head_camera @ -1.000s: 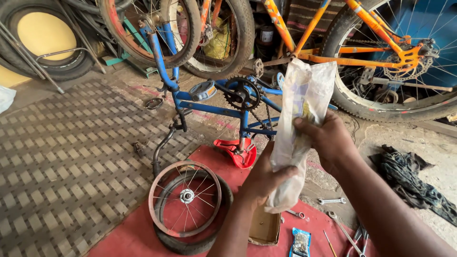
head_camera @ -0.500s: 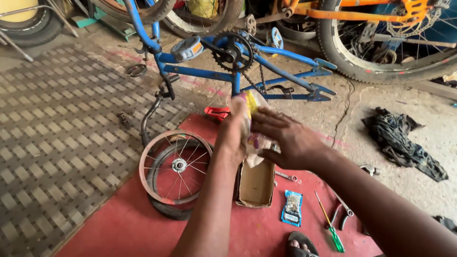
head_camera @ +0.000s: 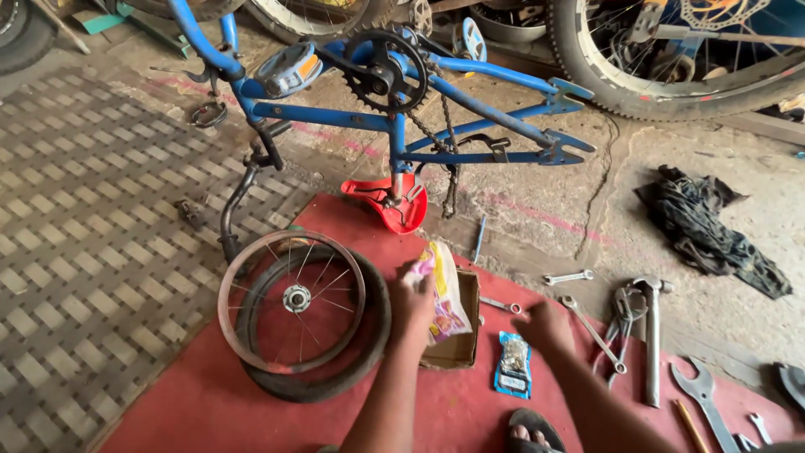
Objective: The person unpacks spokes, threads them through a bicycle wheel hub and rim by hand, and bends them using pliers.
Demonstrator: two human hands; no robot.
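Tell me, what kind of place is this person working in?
Most likely a bicycle repair workshop. A blue bike frame stands upside down on its red saddle, a bare wheel rim lies on a red mat, and spanners and a hammer lie alongside.

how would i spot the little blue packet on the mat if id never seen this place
Start at the upside-down blue bike frame and drop to the red mat. The packet lies flat just right of the open cardboard box, below the right hand; it is blue-edged with a clear front, unlike the bare metal wrenches nearby.
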